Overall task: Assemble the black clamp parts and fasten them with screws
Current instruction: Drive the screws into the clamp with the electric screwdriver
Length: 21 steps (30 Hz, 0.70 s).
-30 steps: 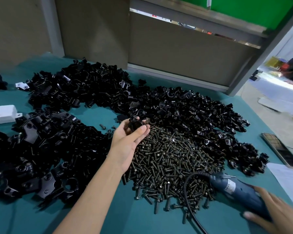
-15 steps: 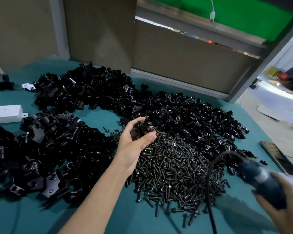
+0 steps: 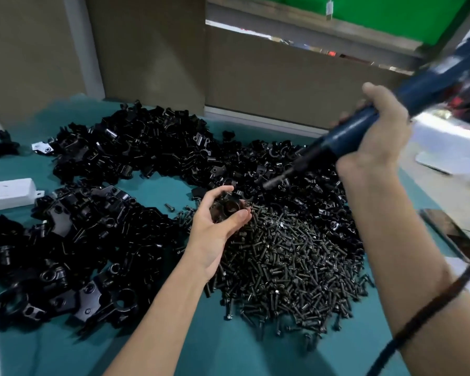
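Note:
My left hand (image 3: 217, 229) cups a black clamp part (image 3: 229, 207) between thumb and curled fingers, just above the left edge of a big heap of dark screws (image 3: 291, 270). My right hand (image 3: 375, 137) grips a blue electric screwdriver (image 3: 364, 123) in the air, its black tip (image 3: 272, 181) slanting down toward the clamp part, a short way to its upper right. Its black cord (image 3: 423, 316) hangs across my right forearm. Loose black clamp parts (image 3: 147, 147) lie in a wide band behind, with larger ones (image 3: 73, 240) piled at the left.
The table has a teal cover (image 3: 244, 348). A white power strip (image 3: 8, 194) lies at the left edge. A dark phone (image 3: 451, 232) rests at the right edge. A brown panel wall (image 3: 282, 82) stands behind the table.
My right hand has lifted the screwdriver from the table at the lower right up and forward, tip now near the clamp part. My left hand has stayed over the screws with the part.

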Each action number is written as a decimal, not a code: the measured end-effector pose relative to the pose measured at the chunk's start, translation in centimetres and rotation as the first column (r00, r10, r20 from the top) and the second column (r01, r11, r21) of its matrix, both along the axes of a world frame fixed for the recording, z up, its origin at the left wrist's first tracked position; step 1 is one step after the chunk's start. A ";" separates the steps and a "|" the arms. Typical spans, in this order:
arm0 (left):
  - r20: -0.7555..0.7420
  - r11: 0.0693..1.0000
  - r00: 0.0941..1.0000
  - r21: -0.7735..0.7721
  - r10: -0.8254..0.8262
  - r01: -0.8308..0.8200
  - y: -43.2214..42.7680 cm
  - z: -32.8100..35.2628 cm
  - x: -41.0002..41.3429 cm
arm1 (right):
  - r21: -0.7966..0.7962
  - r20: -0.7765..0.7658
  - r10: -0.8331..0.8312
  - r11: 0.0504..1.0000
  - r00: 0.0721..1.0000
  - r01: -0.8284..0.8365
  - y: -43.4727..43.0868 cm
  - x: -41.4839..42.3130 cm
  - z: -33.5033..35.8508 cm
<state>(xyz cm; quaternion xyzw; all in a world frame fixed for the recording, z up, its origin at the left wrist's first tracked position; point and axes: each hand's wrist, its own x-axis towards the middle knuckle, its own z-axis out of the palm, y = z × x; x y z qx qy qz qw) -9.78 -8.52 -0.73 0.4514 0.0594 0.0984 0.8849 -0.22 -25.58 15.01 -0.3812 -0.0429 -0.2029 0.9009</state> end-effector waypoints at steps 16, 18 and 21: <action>-0.027 0.992 0.998 0.109 -0.056 0.059 -0.2 -0.1 0.1 | -0.147 -0.197 0.211 0.959 0.957 -0.242 6.6 1.1 -0.2; -0.031 0.991 0.997 0.114 -0.064 0.067 -0.2 0.0 0.0 | -0.150 -0.193 0.217 0.957 0.957 -0.248 6.6 1.2 -0.3; -0.039 0.987 0.997 0.146 -0.068 0.073 -0.2 0.0 -0.1 | -0.160 -0.182 0.230 0.952 0.956 -0.259 6.5 1.3 -0.2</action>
